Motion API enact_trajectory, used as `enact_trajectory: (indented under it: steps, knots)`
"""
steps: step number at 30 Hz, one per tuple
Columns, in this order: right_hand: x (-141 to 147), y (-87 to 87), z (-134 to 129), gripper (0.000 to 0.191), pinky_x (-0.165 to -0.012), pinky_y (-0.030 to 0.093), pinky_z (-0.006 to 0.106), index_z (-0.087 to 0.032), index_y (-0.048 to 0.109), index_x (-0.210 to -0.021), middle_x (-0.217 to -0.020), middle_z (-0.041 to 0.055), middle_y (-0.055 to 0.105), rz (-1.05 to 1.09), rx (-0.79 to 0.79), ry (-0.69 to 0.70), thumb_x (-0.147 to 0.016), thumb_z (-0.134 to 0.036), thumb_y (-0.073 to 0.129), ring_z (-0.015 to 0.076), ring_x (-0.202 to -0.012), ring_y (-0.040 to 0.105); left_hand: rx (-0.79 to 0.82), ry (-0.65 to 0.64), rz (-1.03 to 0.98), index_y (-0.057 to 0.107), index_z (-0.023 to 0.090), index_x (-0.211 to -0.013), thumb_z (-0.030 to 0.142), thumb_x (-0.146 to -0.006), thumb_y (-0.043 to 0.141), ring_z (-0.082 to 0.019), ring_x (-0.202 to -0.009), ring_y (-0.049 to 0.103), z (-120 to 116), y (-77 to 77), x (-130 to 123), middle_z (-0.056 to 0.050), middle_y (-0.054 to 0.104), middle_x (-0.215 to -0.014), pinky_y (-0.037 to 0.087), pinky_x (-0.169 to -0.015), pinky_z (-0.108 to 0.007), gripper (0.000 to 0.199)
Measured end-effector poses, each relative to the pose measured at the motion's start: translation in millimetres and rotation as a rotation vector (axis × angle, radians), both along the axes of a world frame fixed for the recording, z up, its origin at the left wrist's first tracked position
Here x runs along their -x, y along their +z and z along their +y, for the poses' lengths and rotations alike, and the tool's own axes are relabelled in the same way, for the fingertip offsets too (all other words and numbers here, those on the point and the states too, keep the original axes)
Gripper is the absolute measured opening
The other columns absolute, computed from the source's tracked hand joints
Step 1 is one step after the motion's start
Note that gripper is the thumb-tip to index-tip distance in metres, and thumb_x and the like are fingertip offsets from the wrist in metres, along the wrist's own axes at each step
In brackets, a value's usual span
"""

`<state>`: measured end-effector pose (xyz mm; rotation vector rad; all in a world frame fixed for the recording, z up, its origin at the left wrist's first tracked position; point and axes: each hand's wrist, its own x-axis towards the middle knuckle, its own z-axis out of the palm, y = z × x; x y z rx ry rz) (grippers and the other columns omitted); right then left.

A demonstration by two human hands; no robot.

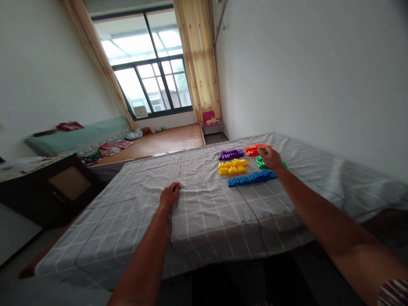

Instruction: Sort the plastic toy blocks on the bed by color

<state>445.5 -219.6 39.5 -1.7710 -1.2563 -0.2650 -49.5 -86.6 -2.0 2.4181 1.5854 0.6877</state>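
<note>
My left hand (169,195) rests low over the grey checked sheet (197,212), left of the coloured pieces. Its fingers are curled together, and anything between them is too small to make out. My right hand (269,156) reaches to the red-orange pieces (253,150), fingertips pinched at their right end. What it grips is hidden. Below that hand, green pieces (260,162) are partly covered by it. Nearby lie rows of small glossy purple pieces (231,154), yellow pieces (232,167) and a long row of blue pieces (250,178).
The sheet covers a bed-like surface beside a white wall (302,76). A dark cabinet (60,187) stands at the left. Beyond lie a brown mat (168,138) with cloths, a pink chair (209,118) and a curtained window (153,85).
</note>
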Motion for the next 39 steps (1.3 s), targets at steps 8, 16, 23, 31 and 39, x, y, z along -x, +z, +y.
enact_trajectory:
  steps: [8, 16, 23, 31, 39]
  knots:
    - [-81, -59.6, -52, 0.042, -0.086, 0.045, 0.039, -0.008, 0.062, -0.107, -0.106, 0.0193, 0.065, 0.117, -0.178, -0.481, -0.086, -0.029, 0.032, 0.0257, -0.094, 0.059, 0.018, -0.147, 0.321, 0.067, 0.022, -0.114, 0.021, -0.083, 0.049, -0.020, -0.110, 0.059, -5, 25.2, -13, -0.008, 0.065, -0.118, 0.041, -0.100, -0.032, 0.036]
    - [-92, -74.0, -56, 0.043, -0.088, 0.044, 0.043, -0.007, 0.064, -0.107, -0.106, 0.0203, 0.065, 0.308, -0.081, -0.529, -0.084, -0.025, 0.033, 0.0302, -0.098, 0.059, 0.068, -0.096, 0.308, 0.066, 0.024, -0.116, 0.026, -0.081, 0.055, -0.022, -0.116, 0.056, -30, 42.6, -84, -0.007, 0.061, -0.128, 0.043, -0.098, -0.033, 0.036]
    - [-93, -76.8, -56, 0.044, -0.084, 0.045, 0.040, -0.009, 0.065, -0.109, -0.105, 0.0176, 0.066, 0.316, -0.015, -0.518, -0.081, -0.025, 0.037, 0.0285, -0.094, 0.060, 0.029, -0.233, 0.227, 0.062, 0.021, -0.123, 0.033, -0.091, 0.047, -0.023, -0.123, 0.051, -22, 28.8, -161, -0.010, 0.056, -0.133, 0.039, -0.104, -0.037, 0.038]
    - [-93, -84.6, -59, 0.041, -0.075, 0.046, 0.038, -0.016, 0.066, -0.107, -0.097, 0.0130, 0.067, 0.298, 0.049, -0.492, -0.080, -0.032, 0.040, 0.0271, -0.085, 0.061, -0.012, -0.301, 0.021, 0.065, 0.023, -0.118, 0.033, -0.092, 0.045, -0.020, -0.123, 0.050, 17, -3.3, -172, -0.006, 0.060, -0.129, 0.038, -0.106, -0.034, 0.034]
    - [-96, -89.1, -62, 0.039, -0.076, 0.047, 0.042, -0.020, 0.065, -0.106, -0.100, 0.0143, 0.068, 0.302, 0.138, -0.471, -0.079, -0.036, 0.041, 0.0320, -0.091, 0.063, 0.022, -0.336, -0.095, 0.069, 0.021, -0.110, 0.029, -0.092, 0.043, -0.018, -0.114, 0.057, 22, -7.3, -163, -0.004, 0.069, -0.116, 0.040, -0.104, -0.031, 0.032]
